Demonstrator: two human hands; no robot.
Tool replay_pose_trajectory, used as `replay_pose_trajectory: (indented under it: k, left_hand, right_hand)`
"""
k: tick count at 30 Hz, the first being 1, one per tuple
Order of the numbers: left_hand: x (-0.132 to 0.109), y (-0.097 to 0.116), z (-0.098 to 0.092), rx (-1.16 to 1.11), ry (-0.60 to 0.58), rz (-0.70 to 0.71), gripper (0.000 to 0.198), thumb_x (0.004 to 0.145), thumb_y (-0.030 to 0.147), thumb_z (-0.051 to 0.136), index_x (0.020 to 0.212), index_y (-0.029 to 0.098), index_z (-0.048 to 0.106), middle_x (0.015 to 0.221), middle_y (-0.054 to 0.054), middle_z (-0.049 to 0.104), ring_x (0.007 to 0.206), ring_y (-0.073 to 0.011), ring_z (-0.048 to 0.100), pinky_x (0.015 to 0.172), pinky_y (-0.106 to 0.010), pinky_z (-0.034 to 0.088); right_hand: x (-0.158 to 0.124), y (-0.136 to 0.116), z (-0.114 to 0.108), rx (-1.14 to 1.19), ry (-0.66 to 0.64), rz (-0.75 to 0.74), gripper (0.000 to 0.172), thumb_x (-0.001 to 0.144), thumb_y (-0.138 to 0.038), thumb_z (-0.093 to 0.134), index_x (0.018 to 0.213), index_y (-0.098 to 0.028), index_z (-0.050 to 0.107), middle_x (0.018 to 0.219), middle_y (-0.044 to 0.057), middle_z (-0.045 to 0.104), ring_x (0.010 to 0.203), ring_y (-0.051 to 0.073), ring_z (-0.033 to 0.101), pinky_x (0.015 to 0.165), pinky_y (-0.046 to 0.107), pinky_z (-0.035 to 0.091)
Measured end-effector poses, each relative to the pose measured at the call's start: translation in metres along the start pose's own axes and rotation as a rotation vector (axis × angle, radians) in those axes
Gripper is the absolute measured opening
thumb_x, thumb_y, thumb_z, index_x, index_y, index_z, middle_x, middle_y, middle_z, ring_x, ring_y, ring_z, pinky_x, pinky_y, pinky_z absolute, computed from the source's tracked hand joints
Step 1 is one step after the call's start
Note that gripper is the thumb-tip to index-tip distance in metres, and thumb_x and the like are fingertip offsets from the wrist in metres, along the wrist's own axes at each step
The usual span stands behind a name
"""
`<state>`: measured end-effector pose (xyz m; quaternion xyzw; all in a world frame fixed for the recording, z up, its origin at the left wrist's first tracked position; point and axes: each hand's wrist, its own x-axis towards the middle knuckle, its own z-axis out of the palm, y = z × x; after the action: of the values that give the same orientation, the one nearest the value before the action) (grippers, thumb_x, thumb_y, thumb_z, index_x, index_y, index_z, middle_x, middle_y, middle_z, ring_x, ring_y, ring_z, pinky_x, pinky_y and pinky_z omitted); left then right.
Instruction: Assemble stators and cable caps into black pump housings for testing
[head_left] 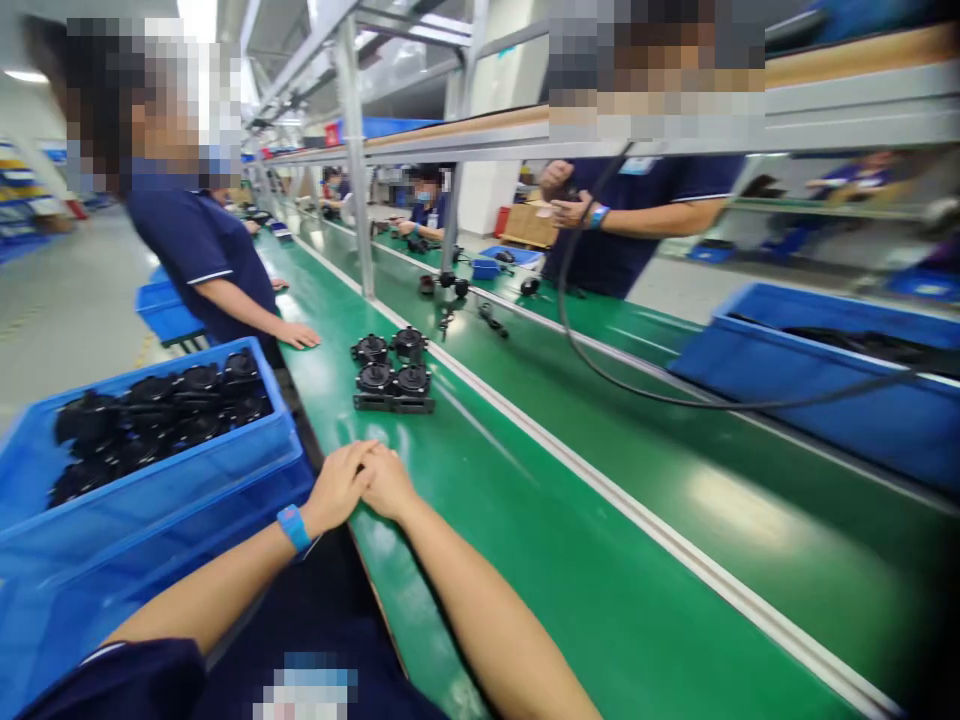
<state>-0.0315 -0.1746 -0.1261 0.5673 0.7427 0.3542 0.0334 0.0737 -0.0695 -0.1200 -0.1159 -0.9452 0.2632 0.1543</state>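
My left hand (343,486), with a blue band at the wrist, meets my right hand (387,482) at the near edge of the green work surface (480,490). The two hands touch and partly overlap, their fingers closed together, and no object shows in either. Just beyond them on the green surface stands a group of several round black parts (392,372), with a flat black piece along its near side. To the left of my hands, a blue bin (289,425) holds many similar black parts.
A person (199,230) at the left rests a hand on the surface. Another person (637,215) stands across the line. A metal post (356,160) supports the overhead shelf. A black cable (570,330) hangs at the right, before another blue bin (810,390). Small black parts lie farther off.
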Motion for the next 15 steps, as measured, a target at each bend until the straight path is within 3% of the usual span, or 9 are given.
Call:
replay_pose_trajectory:
  k: [3, 7, 11, 13, 15]
  left_hand:
    - [-0.016, -0.01, 0.011, 0.04, -0.028, -0.017, 0.056, 0.1, 0.05, 0.041, 0.148, 0.024, 0.05, 0.147, -0.012, 0.059, 0.141, -0.0274, 0.051, 0.121, -0.047, 0.04]
    - [-0.012, -0.015, 0.014, 0.074, -0.038, -0.033, 0.059, 0.101, 0.055, 0.036, 0.152, 0.026, 0.048, 0.148, -0.012, 0.059, 0.145, -0.0281, 0.048, 0.122, -0.051, 0.038]
    - [-0.011, -0.01, 0.014, 0.049, -0.042, -0.009, 0.056, 0.098, 0.061, 0.039, 0.149, 0.042, 0.051, 0.146, -0.011, 0.06, 0.141, -0.0311, 0.052, 0.118, -0.053, 0.044]
    - [-0.008, -0.005, 0.015, 0.024, -0.034, 0.031, 0.056, 0.1, 0.057, 0.033, 0.147, 0.036, 0.055, 0.148, -0.015, 0.057, 0.14, -0.0358, 0.052, 0.117, -0.062, 0.042]
    - [0.004, 0.001, 0.016, 0.012, -0.064, 0.121, 0.053, 0.1, 0.055, 0.035, 0.138, 0.033, 0.063, 0.147, -0.013, 0.058, 0.139, -0.0365, 0.052, 0.116, -0.065, 0.042]
  right_hand:
    - [0.001, 0.012, 0.004, 0.022, -0.017, -0.018, 0.036, 0.096, -0.027, 0.064, 0.131, -0.021, 0.067, 0.132, 0.013, 0.067, 0.119, 0.03, 0.06, 0.102, 0.047, 0.048]
    - [0.004, 0.025, 0.013, 0.012, -0.008, -0.016, 0.031, 0.097, -0.025, 0.061, 0.126, -0.021, 0.068, 0.128, 0.014, 0.067, 0.114, 0.032, 0.061, 0.099, 0.049, 0.049]
    - [0.002, 0.019, 0.012, -0.067, -0.029, -0.074, 0.035, 0.093, -0.022, 0.063, 0.127, -0.024, 0.067, 0.126, 0.013, 0.069, 0.115, 0.031, 0.064, 0.099, 0.045, 0.053]
    - [0.0, 0.012, 0.01, -0.128, -0.061, -0.118, 0.037, 0.092, -0.021, 0.064, 0.128, -0.025, 0.067, 0.124, 0.009, 0.071, 0.111, 0.029, 0.067, 0.095, 0.04, 0.057]
    - [0.001, 0.01, 0.006, -0.204, -0.093, -0.135, 0.039, 0.089, -0.021, 0.067, 0.128, -0.026, 0.066, 0.13, 0.008, 0.07, 0.114, 0.029, 0.067, 0.096, 0.04, 0.058]
